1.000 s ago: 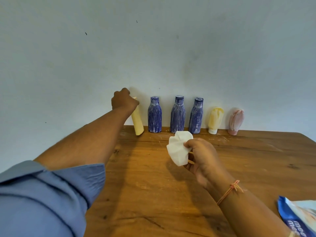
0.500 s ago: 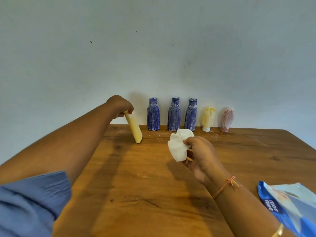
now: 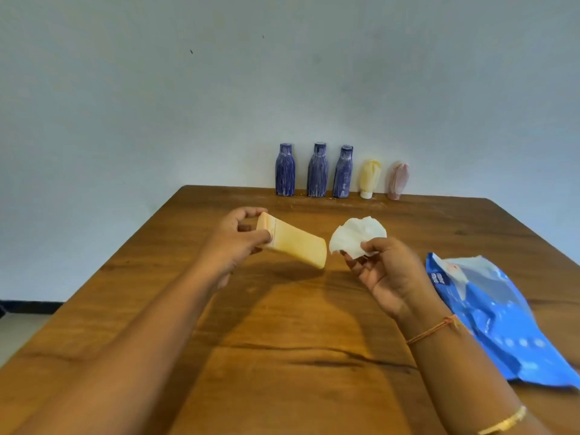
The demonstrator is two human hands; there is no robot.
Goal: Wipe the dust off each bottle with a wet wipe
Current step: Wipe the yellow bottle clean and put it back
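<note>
Left hand (image 3: 233,240): closed around the capped end of a yellow tube bottle (image 3: 292,243), holding it above the table, tilted, its far end pointing toward the wipe.
Right hand (image 3: 387,274): palm up, fingertips pinching a crumpled white wet wipe (image 3: 357,235), just beside the held bottle's free end, not touching it.
Arms: both forearms stretch forward over the wooden table (image 3: 282,356); a thread band (image 3: 431,331) sits on the right wrist.
Bottles, count: six in all, one in hand, five upright in a row at the table's far edge against the wall.
Row, left to right: three dusty blue bottles (image 3: 317,171), one yellow tube (image 3: 370,177), one pink tube (image 3: 398,180).
Wipe pack (image 3: 502,318): one, blue, lying flat at the right of the table.
</note>
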